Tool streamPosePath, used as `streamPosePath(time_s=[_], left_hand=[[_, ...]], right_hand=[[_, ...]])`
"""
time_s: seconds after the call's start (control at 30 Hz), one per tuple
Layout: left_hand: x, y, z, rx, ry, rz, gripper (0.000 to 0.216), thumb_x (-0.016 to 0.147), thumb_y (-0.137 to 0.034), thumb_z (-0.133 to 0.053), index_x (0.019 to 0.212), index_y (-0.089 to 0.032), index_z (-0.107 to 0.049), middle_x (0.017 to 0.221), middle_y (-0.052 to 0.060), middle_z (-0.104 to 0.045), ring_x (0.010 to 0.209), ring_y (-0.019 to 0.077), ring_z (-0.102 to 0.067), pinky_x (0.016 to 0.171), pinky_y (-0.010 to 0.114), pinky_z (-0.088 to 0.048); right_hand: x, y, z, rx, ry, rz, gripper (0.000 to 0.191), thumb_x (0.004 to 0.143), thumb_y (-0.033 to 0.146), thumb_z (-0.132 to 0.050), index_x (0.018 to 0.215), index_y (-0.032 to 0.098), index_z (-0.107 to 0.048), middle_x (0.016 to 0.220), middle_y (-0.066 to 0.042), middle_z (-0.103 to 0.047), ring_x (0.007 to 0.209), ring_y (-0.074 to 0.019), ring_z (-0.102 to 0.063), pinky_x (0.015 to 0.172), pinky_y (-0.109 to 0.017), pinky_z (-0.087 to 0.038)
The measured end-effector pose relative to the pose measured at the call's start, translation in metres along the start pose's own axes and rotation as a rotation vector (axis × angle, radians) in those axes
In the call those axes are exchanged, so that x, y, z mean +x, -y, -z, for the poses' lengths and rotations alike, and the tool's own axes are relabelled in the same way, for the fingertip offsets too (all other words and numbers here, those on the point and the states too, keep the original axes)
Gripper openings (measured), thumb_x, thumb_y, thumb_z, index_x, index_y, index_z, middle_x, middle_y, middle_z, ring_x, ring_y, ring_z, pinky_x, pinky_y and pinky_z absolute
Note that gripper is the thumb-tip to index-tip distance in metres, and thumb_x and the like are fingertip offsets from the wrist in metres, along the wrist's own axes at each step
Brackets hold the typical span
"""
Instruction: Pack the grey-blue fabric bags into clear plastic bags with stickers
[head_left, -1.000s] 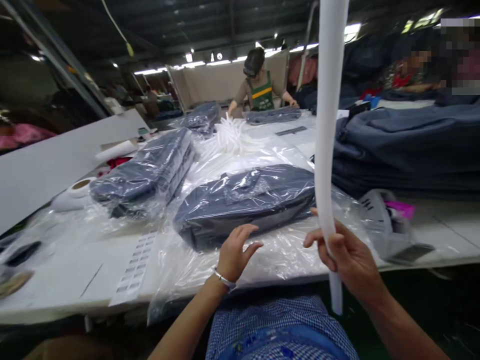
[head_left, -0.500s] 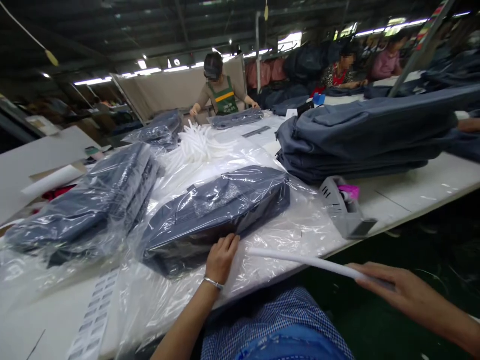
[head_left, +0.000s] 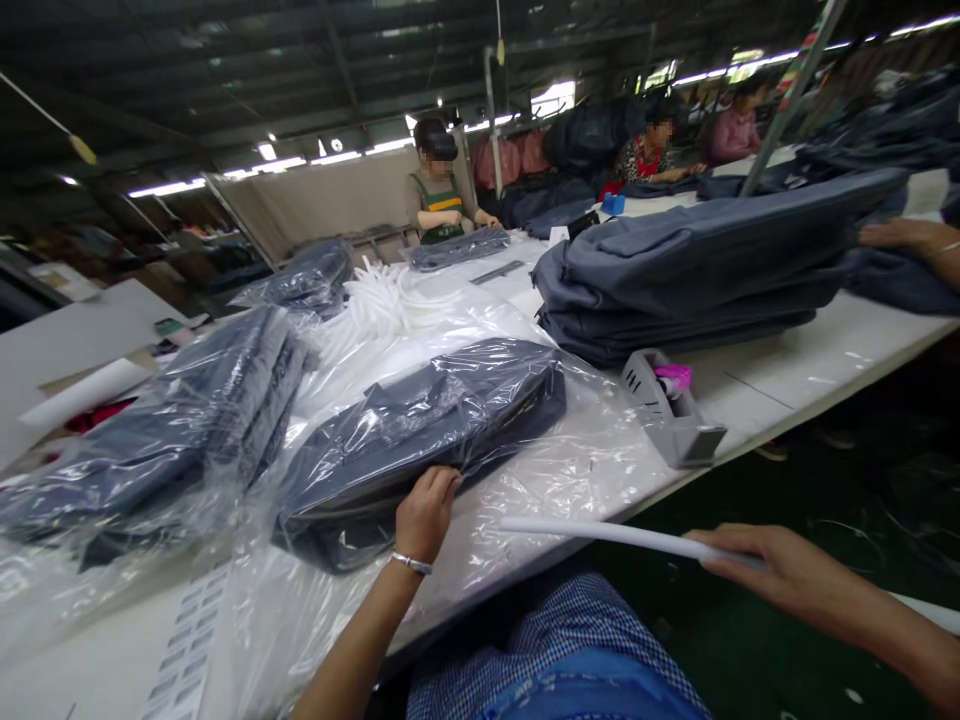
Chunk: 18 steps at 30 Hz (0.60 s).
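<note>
My left hand (head_left: pixel 424 512) is curled over the near edge of a folded dark-blue garment in a clear plastic bag (head_left: pixel 427 430) on the white table (head_left: pixel 817 360). My right hand (head_left: pixel 772 575) is out past the table's edge, closed on a long white strip (head_left: pixel 600 532) that lies almost level and points left toward the bag. More clear plastic film (head_left: pixel 592 465) spreads under and around the bagged garment.
A stack of bagged garments (head_left: pixel 172 420) lies at left, with a sheet of barcode labels (head_left: pixel 184 640) near the front edge. A grey tape dispenser (head_left: pixel 667 408) and a pile of unbagged dark garments (head_left: pixel 705 265) sit at right. White strips (head_left: pixel 382 300) are heaped behind. Another person (head_left: pixel 437 195) works at the far end.
My right hand swung the white strip down from upright to nearly level, off the table's edge. My left hand came down onto the bagged garment's near edge. The view turned to the right.
</note>
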<state>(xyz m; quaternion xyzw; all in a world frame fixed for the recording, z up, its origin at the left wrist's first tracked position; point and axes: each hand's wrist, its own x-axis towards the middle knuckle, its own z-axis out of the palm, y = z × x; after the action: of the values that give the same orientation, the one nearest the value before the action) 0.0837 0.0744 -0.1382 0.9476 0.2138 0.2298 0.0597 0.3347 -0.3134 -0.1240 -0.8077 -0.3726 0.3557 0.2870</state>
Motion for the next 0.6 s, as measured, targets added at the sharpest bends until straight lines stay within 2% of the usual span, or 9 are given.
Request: streamPosePath(time_s=[0.17,0.27,0.33,0.37,0.43,0.5,0.53,0.6], left_hand=[[0.036,-0.012,0.053,-0.113,-0.084,0.085,0.030,0.100,-0.037,-0.033,0.100,-0.020,-0.058,0.076,-0.001,-0.065,0.063,0.0119,-0.060,0.064,0.023,-0.042],[0.071,-0.014,0.090,-0.183,0.013,0.086,0.036,0.098,-0.045,-0.036,0.094,-0.021,-0.062,0.066,-0.002,-0.061,0.058,0.0128,-0.057,0.063,0.024,-0.041],[0.091,-0.016,0.111,-0.125,0.140,0.047,0.035,0.092,-0.051,-0.045,0.098,-0.022,-0.064,0.071,-0.002,-0.065,0.063,0.0148,-0.060,0.063,0.025,-0.042],[0.099,-0.017,0.120,-0.065,0.197,0.016,0.036,0.088,-0.054,-0.052,0.105,-0.024,-0.064,0.080,-0.001,-0.069,0.070,0.0166,-0.063,0.065,0.026,-0.043],[0.109,-0.021,0.133,0.099,0.293,-0.057,0.053,0.076,-0.053,-0.068,0.122,-0.028,-0.058,0.107,0.002,-0.069,0.086,0.0215,-0.066,0.070,0.028,-0.046],[0.113,-0.026,0.139,0.274,0.361,-0.089,0.073,0.068,-0.044,-0.078,0.134,-0.031,-0.049,0.126,0.005,-0.063,0.095,0.0257,-0.067,0.074,0.030,-0.048],[0.114,-0.029,0.140,0.340,0.383,-0.080,0.075,0.068,-0.040,-0.078,0.136,-0.030,-0.047,0.127,0.006,-0.062,0.095,0.0267,-0.067,0.075,0.031,-0.049],[0.114,-0.032,0.139,0.400,0.400,-0.037,0.062,0.074,-0.035,-0.072,0.132,-0.027,-0.052,0.115,0.008,-0.068,0.093,0.0269,-0.068,0.074,0.031,-0.049]], right_hand=[[0.025,0.046,-0.023,-0.099,0.045,0.163,0.044,0.092,0.049,-0.046,0.121,0.024,-0.068,0.105,-0.008,-0.073,0.094,-0.0266,-0.067,0.085,-0.035,-0.051],[0.053,0.083,-0.048,-0.253,-0.025,0.292,0.040,0.093,0.040,-0.045,0.120,0.022,-0.068,0.109,-0.010,-0.072,0.099,-0.0270,-0.065,0.089,-0.036,-0.048],[0.076,0.109,-0.065,-0.342,-0.054,0.378,0.036,0.094,0.035,-0.047,0.120,0.022,-0.068,0.104,-0.011,-0.072,0.098,-0.0265,-0.066,0.087,-0.035,-0.048],[0.088,0.123,-0.074,-0.371,-0.058,0.428,0.034,0.094,0.034,-0.047,0.119,0.023,-0.068,0.101,-0.010,-0.072,0.095,-0.0256,-0.066,0.085,-0.033,-0.048],[0.112,0.149,-0.092,-0.413,-0.064,0.525,0.029,0.094,0.033,-0.050,0.114,0.023,-0.069,0.095,-0.009,-0.071,0.089,-0.0236,-0.066,0.079,-0.030,-0.048],[0.135,0.175,-0.110,-0.429,-0.061,0.620,0.024,0.092,0.033,-0.055,0.107,0.022,-0.070,0.094,-0.007,-0.068,0.085,-0.0216,-0.065,0.074,-0.027,-0.047],[0.146,0.186,-0.120,-0.428,-0.051,0.674,0.022,0.091,0.034,-0.059,0.106,0.022,-0.070,0.096,-0.006,-0.067,0.084,-0.0205,-0.065,0.072,-0.026,-0.046],[0.167,0.206,-0.141,-0.424,-0.025,0.783,0.024,0.086,0.035,-0.067,0.107,0.023,-0.069,0.100,-0.005,-0.066,0.082,-0.0185,-0.064,0.069,-0.024,-0.045]])
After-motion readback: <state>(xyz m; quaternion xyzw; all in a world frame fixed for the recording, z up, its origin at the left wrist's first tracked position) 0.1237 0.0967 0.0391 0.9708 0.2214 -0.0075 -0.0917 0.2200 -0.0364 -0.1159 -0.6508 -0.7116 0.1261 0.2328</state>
